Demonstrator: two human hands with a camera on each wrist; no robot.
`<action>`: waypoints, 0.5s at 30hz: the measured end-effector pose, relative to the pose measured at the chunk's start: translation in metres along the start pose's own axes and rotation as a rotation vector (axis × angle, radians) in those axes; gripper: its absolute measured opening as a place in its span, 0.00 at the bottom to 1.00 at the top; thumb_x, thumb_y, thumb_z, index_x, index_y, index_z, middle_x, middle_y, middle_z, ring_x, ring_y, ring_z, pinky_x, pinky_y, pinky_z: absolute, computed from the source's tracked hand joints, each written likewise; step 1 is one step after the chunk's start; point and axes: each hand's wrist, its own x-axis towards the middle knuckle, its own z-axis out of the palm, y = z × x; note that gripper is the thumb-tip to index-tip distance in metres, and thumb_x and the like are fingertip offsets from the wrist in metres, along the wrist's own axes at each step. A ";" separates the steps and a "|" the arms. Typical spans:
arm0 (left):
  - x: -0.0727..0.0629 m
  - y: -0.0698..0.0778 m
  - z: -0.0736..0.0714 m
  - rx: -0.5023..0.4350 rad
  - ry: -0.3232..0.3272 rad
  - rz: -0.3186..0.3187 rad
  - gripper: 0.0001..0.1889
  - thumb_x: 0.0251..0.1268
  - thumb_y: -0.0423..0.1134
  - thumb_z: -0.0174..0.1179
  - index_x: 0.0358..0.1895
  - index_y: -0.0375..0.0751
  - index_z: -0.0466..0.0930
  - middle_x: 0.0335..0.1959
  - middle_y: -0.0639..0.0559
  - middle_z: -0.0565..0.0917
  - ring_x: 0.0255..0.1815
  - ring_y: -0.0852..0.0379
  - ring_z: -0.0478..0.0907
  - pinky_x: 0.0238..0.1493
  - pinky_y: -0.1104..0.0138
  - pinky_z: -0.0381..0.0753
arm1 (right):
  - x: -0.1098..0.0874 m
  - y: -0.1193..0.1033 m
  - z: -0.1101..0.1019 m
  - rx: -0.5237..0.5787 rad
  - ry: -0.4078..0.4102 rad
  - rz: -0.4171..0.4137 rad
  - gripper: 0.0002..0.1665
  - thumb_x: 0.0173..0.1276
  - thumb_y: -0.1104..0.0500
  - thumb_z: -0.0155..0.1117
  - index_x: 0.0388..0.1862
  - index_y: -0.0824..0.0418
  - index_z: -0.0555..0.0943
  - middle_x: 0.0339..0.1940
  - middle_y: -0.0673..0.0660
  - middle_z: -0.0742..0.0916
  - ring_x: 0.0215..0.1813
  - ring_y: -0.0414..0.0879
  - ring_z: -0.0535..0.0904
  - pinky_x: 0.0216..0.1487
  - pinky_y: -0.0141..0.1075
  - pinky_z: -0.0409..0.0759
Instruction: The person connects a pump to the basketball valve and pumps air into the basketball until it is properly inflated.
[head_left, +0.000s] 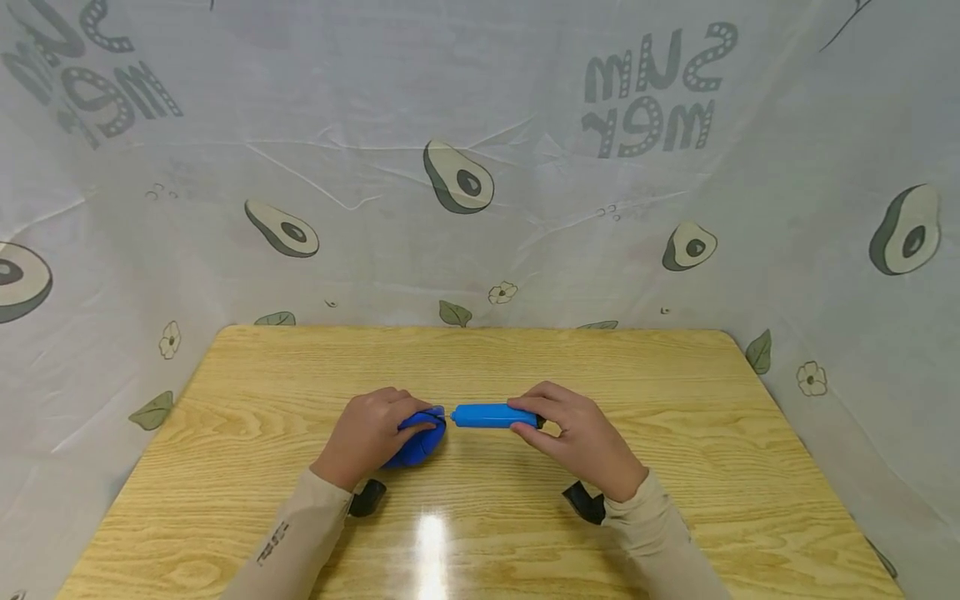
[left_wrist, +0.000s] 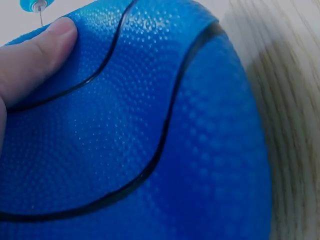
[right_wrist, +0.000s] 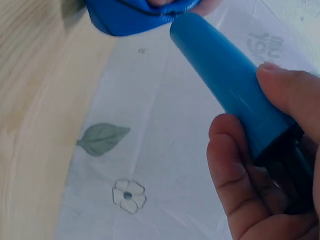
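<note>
Behind, the wood-grained worktop (head_left: pixel 247 408) is bordered by avocado-printed fabric (head_left: pixel 555 242). Mid-worktop, a dented blue ball (head_left: pixel 418 450) is pinched by the left hand (head_left: pixel 371 429), a blue pump (head_left: pixel 491 416) by the right hand (head_left: pixel 583 429).

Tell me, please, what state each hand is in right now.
Left hand: closed, holding the ball.
Right hand: closed, holding the pump.

Curtained-off tabletop workspace, wood-grain table (head_left: pixel 480 358), avocado-print curtain (head_left: pixel 360 158) behind and beside
</note>
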 end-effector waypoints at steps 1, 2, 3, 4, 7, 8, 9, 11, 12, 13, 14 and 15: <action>0.000 0.000 0.000 -0.005 0.000 -0.001 0.14 0.54 0.44 0.80 0.43 0.48 0.92 0.35 0.56 0.90 0.35 0.59 0.87 0.38 0.64 0.90 | 0.000 -0.001 0.001 0.017 -0.006 0.007 0.18 0.64 0.61 0.78 0.54 0.59 0.88 0.47 0.50 0.87 0.39 0.37 0.79 0.33 0.28 0.79; 0.000 0.001 0.000 -0.011 0.000 -0.005 0.14 0.54 0.44 0.80 0.43 0.48 0.92 0.35 0.56 0.90 0.35 0.59 0.87 0.38 0.64 0.90 | 0.000 -0.001 0.002 0.035 -0.010 0.016 0.18 0.65 0.61 0.77 0.54 0.59 0.88 0.48 0.50 0.87 0.39 0.37 0.79 0.34 0.29 0.79; -0.001 0.001 0.000 -0.018 0.000 -0.009 0.14 0.54 0.44 0.80 0.44 0.48 0.91 0.35 0.56 0.90 0.35 0.59 0.87 0.38 0.64 0.90 | 0.001 -0.002 0.004 0.055 -0.015 0.025 0.18 0.66 0.61 0.77 0.55 0.59 0.88 0.48 0.50 0.86 0.40 0.37 0.79 0.33 0.29 0.79; -0.001 0.000 0.001 -0.021 0.001 -0.011 0.14 0.55 0.44 0.80 0.44 0.48 0.91 0.35 0.56 0.90 0.35 0.59 0.87 0.39 0.64 0.90 | 0.001 -0.002 0.005 0.078 -0.019 0.038 0.18 0.66 0.61 0.76 0.55 0.59 0.88 0.48 0.50 0.86 0.40 0.37 0.78 0.33 0.29 0.79; -0.002 0.001 0.002 -0.029 0.006 -0.001 0.14 0.55 0.43 0.80 0.44 0.47 0.91 0.36 0.55 0.90 0.36 0.59 0.87 0.39 0.64 0.90 | 0.001 0.000 0.007 0.130 -0.027 0.069 0.18 0.68 0.61 0.75 0.56 0.58 0.88 0.48 0.49 0.87 0.40 0.36 0.78 0.33 0.30 0.78; -0.002 0.001 0.003 -0.029 0.006 0.004 0.14 0.55 0.43 0.80 0.45 0.46 0.91 0.36 0.55 0.90 0.36 0.59 0.87 0.39 0.64 0.90 | 0.001 0.001 0.007 0.142 -0.025 0.077 0.18 0.68 0.61 0.75 0.56 0.58 0.88 0.48 0.49 0.87 0.40 0.36 0.79 0.33 0.30 0.79; -0.001 0.001 0.003 -0.028 0.009 0.012 0.14 0.55 0.42 0.80 0.45 0.46 0.90 0.36 0.55 0.90 0.36 0.59 0.87 0.39 0.65 0.90 | 0.001 0.003 0.008 0.156 -0.025 0.082 0.17 0.68 0.61 0.75 0.56 0.58 0.88 0.47 0.49 0.87 0.39 0.37 0.79 0.33 0.30 0.78; -0.001 0.002 0.004 -0.022 0.015 0.036 0.14 0.55 0.42 0.80 0.44 0.45 0.90 0.36 0.54 0.89 0.36 0.59 0.87 0.39 0.65 0.89 | 0.000 0.007 0.008 0.173 -0.030 0.089 0.17 0.68 0.61 0.74 0.56 0.57 0.87 0.47 0.49 0.87 0.40 0.37 0.79 0.34 0.31 0.78; 0.000 0.002 0.004 -0.015 0.017 0.049 0.14 0.55 0.41 0.80 0.44 0.45 0.90 0.35 0.54 0.89 0.35 0.59 0.87 0.38 0.65 0.89 | 0.000 0.008 0.009 0.176 -0.030 0.087 0.18 0.68 0.61 0.74 0.56 0.58 0.87 0.47 0.49 0.87 0.40 0.37 0.79 0.34 0.31 0.78; 0.000 0.003 0.005 -0.008 0.021 0.061 0.14 0.54 0.41 0.80 0.44 0.44 0.90 0.35 0.54 0.89 0.35 0.59 0.87 0.38 0.66 0.89 | 0.000 0.009 0.010 0.182 -0.031 0.086 0.18 0.69 0.61 0.74 0.57 0.58 0.87 0.47 0.49 0.87 0.40 0.37 0.79 0.34 0.31 0.78; 0.000 0.003 0.005 -0.006 0.024 0.070 0.14 0.54 0.41 0.80 0.43 0.44 0.90 0.34 0.54 0.89 0.34 0.59 0.87 0.37 0.66 0.89 | 0.000 0.009 0.010 0.187 -0.030 0.082 0.18 0.69 0.61 0.74 0.57 0.58 0.87 0.47 0.49 0.87 0.40 0.37 0.79 0.33 0.31 0.78; 0.001 0.003 0.005 -0.004 0.030 0.078 0.14 0.54 0.41 0.80 0.43 0.44 0.90 0.34 0.54 0.89 0.34 0.59 0.87 0.36 0.66 0.89 | 0.000 0.010 0.011 0.191 -0.031 0.080 0.18 0.69 0.61 0.74 0.57 0.58 0.87 0.48 0.49 0.87 0.40 0.37 0.79 0.33 0.31 0.78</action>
